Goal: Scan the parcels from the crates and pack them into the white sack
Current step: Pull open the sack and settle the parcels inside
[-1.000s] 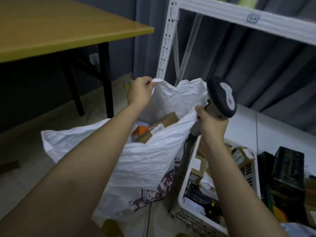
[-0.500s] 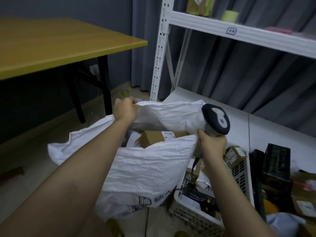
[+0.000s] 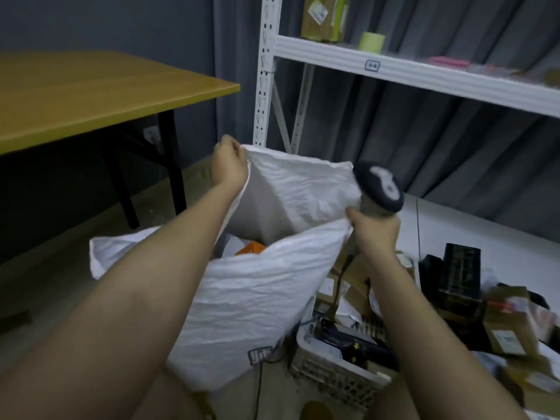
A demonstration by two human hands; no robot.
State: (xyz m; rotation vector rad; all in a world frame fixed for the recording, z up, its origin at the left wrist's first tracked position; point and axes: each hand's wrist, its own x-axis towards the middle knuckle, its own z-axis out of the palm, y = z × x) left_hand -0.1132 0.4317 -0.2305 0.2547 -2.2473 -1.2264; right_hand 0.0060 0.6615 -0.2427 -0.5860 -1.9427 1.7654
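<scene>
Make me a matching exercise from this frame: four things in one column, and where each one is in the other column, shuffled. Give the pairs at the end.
Things
1. white sack
2. scanner
3. roll of tape
4. white crate

Places
A. on the upper shelf
B. on the floor, to the right of the sack
C. in the right hand, together with a sack edge
D. held open by both hands, the left hand at its far rim

Pairs: 1-D, 2-C, 3-A, 4-B
</scene>
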